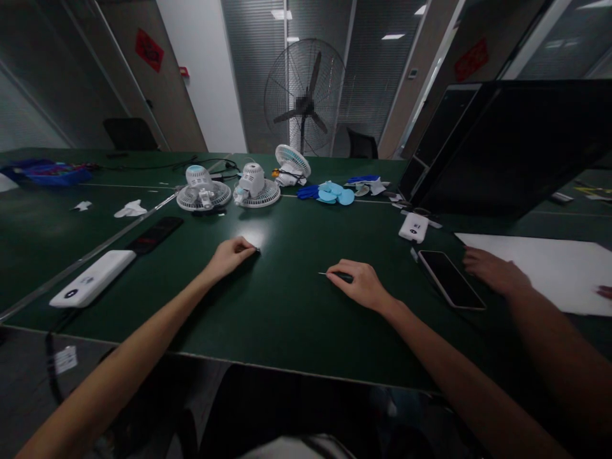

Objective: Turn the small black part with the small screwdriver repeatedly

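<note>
My left hand rests low over the green table, thumb and fingers pinched together. A small dark piece shows at its fingertips, too small to name. To the right, my right hand is closed around a screwdriver, whose thin metal shaft points left; part of its dark handle shows under the fingers. Beyond my hands stand small white fan parts: one fan head, a second fan head and a tilted fan. Light blue fan blades lie beside them.
A white power bank and a dark phone lie at left. At right are a small white device, a phone, a co-worker's hand on a white sheet, and a large black monitor.
</note>
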The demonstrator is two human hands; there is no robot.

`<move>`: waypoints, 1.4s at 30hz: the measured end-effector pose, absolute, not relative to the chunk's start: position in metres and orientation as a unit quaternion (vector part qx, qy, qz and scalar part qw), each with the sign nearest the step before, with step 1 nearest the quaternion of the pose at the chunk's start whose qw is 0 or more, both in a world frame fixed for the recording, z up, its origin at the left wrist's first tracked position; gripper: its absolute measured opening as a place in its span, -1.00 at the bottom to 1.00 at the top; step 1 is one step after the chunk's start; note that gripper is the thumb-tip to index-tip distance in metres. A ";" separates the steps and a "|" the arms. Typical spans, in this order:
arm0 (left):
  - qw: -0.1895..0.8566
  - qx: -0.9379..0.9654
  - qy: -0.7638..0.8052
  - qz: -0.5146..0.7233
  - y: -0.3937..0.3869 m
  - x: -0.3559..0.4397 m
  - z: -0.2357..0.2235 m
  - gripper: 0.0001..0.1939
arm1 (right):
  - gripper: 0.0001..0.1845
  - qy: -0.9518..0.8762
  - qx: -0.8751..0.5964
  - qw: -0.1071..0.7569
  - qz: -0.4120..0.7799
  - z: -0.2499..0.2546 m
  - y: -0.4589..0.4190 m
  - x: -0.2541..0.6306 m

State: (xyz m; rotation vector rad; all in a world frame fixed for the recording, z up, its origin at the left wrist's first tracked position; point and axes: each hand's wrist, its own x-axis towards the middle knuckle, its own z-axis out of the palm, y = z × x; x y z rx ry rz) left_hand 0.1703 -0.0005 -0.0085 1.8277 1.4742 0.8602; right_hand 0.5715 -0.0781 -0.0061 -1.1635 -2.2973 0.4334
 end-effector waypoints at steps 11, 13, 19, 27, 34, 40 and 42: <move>0.342 0.834 0.344 0.263 -0.075 0.289 -0.002 -0.79 | -0.79 -0.863 -0.394 0.274 0.156 -0.005 -0.084 0.565; 0.330 0.840 0.340 0.264 -0.074 0.288 -0.002 -0.79 | -0.79 -0.865 -0.389 0.278 0.155 -0.005 -0.084 0.564; 0.316 0.850 0.332 0.260 -0.074 0.289 -0.004 -0.79 | -0.82 -0.873 -0.378 0.270 0.147 -0.007 -0.086 0.562; 0.317 0.850 0.330 0.260 -0.074 0.288 -0.004 -0.79 | -0.81 -0.879 -0.378 0.256 0.140 -0.005 -0.087 0.562; 0.325 0.850 0.332 0.249 -0.077 0.288 0.002 -0.75 | -0.79 -0.879 -0.378 0.255 0.142 -0.004 -0.087 0.562; 0.333 0.847 0.336 0.245 -0.078 0.288 0.006 -0.72 | -0.78 -0.879 -0.380 0.251 0.143 -0.003 -0.087 0.561; 0.330 0.847 0.338 0.242 -0.078 0.288 0.006 -0.73 | -0.78 -0.879 -0.381 0.251 0.139 -0.004 -0.086 0.561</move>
